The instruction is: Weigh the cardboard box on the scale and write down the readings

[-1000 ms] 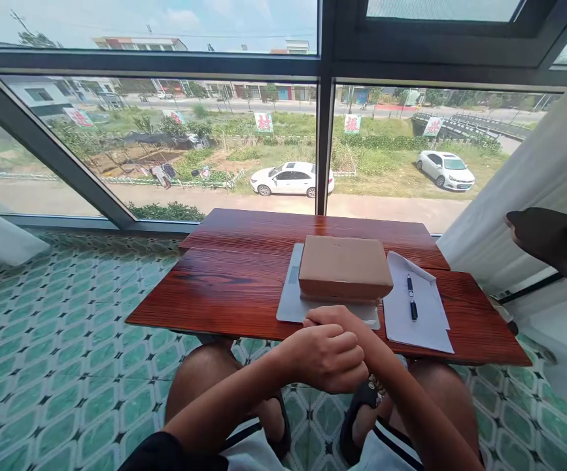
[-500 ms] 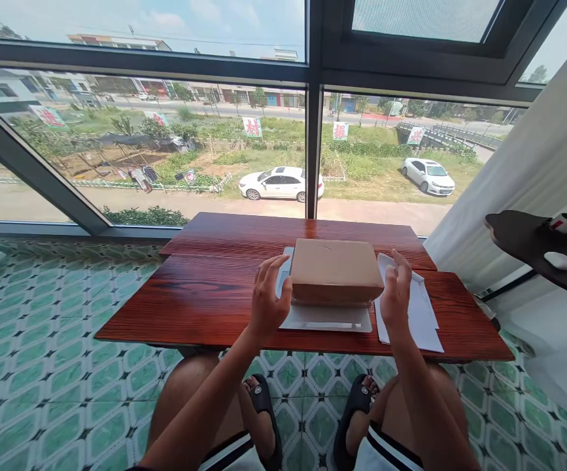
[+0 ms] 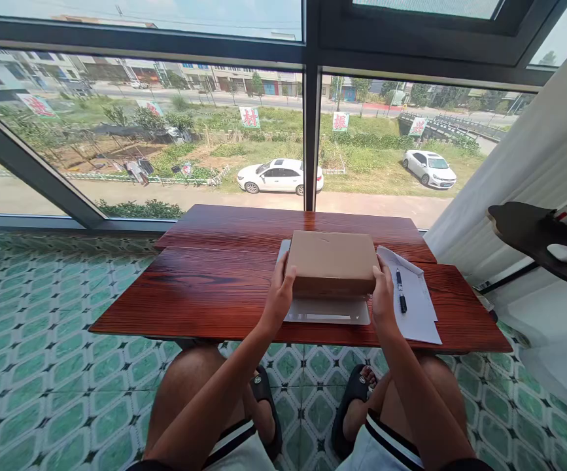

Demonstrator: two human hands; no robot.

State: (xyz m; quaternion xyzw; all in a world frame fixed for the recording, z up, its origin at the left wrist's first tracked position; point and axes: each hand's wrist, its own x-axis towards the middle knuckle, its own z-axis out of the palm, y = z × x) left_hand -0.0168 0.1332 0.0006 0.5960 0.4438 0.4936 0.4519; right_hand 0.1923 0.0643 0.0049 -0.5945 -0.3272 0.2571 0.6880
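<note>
The apparent step is gripping: left hand [image 3: 277,297] and right hand [image 3: 384,299], fingers curved along its left and right sides, clasp the box [image 3: 332,260] above the slab [image 3: 326,311]; lifting would call for even pressure.

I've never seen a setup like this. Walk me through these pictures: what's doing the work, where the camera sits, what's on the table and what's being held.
There is no machine here: a seated person works with two bare hands. Every picture comes from one camera worn on the head, looking forward and down. The left hand and right hand grip opposite sides of a brown box; whether it is lifted is hard to tell. Beneath it lies a flat silvery slab. To its right are white papers with a dark pen on top. All this is at a reddish wooden table before a large window.
</note>
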